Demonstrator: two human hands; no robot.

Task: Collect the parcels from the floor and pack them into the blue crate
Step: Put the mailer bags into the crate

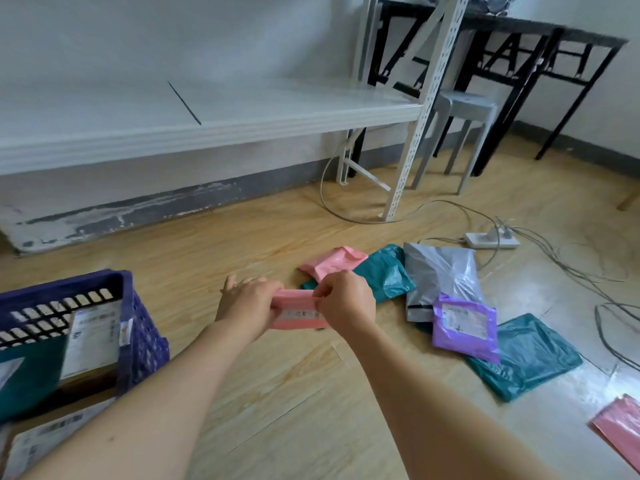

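Two bare arms reached forward from the bottom of the view. The left hand and the right hand held a small pink plastic parcel between them, up off the wooden floor. The fingers of both hands were curled and pinched the parcel, one hand at each end. A white label showed on its front.

The blue plastic crate stood on the floor to the left, near the left arm. Some parcels with white labels lay inside it.

More parcels lay on the floor to the right of the hands: a pink bag parcel, a teal bag parcel, a long grey bag parcel, a purple bag parcel lying partly on the grey one, and a big teal bag parcel. A white power strip sat just behind them.
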